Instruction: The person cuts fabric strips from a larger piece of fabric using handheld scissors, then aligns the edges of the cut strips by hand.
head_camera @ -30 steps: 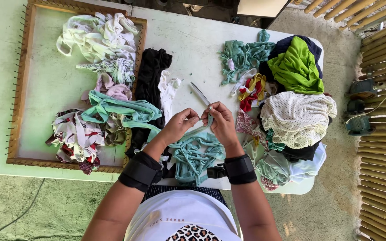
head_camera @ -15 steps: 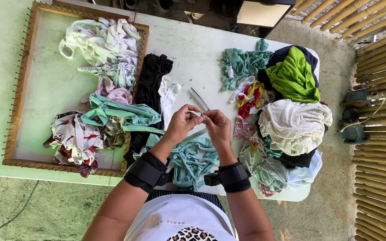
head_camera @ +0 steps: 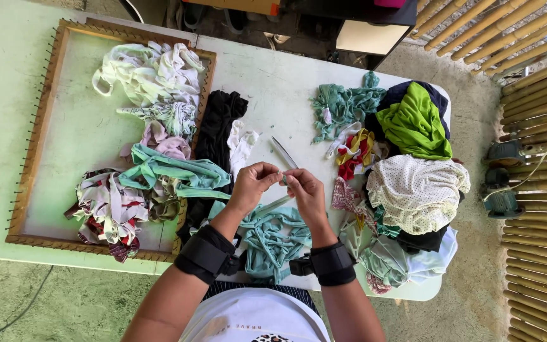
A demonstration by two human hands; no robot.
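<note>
Count, taken outward from the wooden frame point(head_camera: 33, 136): one frame; four heaps of cloth strips inside it. One table point(head_camera: 273, 82) beneath the frame. Two hands, left hand point(head_camera: 254, 183) and right hand point(head_camera: 305, 193), right of the frame. Two black wristbands. One pair of scissors point(head_camera: 284, 152).

We seem to be in an outdoor craft workspace, bamboo fence point(head_camera: 539, 76) right of our hands, nail-edged wooden frame point(head_camera: 33, 145) left, fabric scraps point(head_camera: 413, 183) heaped alongside.
</note>
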